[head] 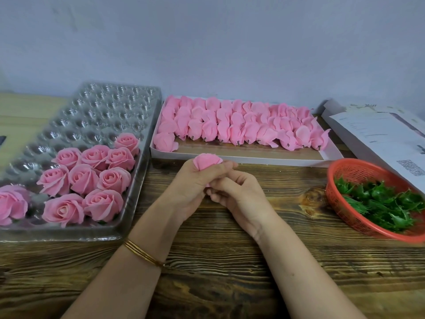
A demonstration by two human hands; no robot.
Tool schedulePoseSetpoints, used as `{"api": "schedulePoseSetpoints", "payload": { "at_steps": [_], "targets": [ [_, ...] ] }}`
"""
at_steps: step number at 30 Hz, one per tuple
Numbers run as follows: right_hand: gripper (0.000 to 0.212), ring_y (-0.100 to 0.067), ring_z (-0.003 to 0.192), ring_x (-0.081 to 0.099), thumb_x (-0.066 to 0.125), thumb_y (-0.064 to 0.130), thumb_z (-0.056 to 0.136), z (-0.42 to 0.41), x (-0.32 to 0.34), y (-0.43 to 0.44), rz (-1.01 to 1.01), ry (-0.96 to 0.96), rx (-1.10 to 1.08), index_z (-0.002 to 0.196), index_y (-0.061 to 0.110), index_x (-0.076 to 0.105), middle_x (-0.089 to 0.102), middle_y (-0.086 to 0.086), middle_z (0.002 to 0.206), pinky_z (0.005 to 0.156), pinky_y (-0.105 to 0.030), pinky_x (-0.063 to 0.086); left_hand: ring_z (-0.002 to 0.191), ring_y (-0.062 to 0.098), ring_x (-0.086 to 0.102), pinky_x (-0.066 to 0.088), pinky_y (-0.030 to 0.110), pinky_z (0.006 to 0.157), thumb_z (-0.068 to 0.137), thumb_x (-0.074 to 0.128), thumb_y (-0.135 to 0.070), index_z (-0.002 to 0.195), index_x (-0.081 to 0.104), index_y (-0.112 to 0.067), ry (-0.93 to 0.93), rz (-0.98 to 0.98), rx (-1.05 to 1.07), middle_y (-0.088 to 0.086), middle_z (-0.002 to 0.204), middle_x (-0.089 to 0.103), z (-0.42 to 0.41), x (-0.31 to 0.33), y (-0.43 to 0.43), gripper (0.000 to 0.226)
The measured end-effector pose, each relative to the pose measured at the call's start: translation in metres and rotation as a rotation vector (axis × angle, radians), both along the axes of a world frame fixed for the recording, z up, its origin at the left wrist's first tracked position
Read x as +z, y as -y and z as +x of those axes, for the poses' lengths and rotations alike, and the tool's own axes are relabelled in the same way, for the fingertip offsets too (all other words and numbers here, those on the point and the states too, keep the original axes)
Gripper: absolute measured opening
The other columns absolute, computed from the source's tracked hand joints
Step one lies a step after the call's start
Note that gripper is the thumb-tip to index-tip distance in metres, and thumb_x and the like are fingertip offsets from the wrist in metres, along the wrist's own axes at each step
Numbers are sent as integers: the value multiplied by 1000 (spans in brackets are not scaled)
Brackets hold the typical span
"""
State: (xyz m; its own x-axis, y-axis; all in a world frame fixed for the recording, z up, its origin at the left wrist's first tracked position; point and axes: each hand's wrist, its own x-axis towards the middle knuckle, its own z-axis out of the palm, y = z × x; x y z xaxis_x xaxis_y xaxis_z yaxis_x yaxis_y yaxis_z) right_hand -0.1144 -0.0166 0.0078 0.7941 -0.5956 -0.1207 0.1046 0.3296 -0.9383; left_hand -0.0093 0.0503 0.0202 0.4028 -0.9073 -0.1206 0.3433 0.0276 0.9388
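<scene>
My left hand (193, 187) grips a pink rose head (207, 162) from below, over the middle of the wooden table (230, 261). My right hand (239, 194) has its fingers curled at the base of the same rose, against the left hand; what they pinch is hidden. To the left, a clear plastic cavity tray (103, 111) holds several opened pink roses (92, 180) in its near rows. Behind the hands a white cardboard box (331, 153) carries rows of closed pink rose heads (241, 127).
At the right edge stands a red plastic basket (354, 171) of green leaf-shaped calyx pieces (379, 203). Printed papers and a white box lid (377, 134) lie behind it. A pale wall rises just past the table's back edge.
</scene>
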Motion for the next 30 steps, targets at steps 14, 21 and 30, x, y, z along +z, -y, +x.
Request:
{"api": "schedulePoseSetpoints", "payload": {
  "at_steps": [14,21,30],
  "targets": [
    [30,-5,62,56,79,-7,72,3,-3,-8,-453,-70,-233,85,17,67,64,12,65,65,-18,49,78,19,63,58,25,74,86,70,-10,80,75,-10,-44,-17,74,8,78,67,-3,-1,2,8],
    [20,-15,72,60,76,-8,76,2,-4,-6,-382,-51,-219,81,11,71,67,-1,71,73,-28,53,82,17,71,58,26,74,68,77,-24,88,74,-6,-23,-18,32,8,85,73,2,-7,2,27],
    [2,-14,61,52,75,3,81,-1,0,-1,-88,-43,-98,82,1,74,61,-8,65,63,-24,47,86,26,54,40,36,72,68,78,-20,91,74,-5,-71,-89,-211,21,109,61,11,-1,-6,28]
  ]
}}
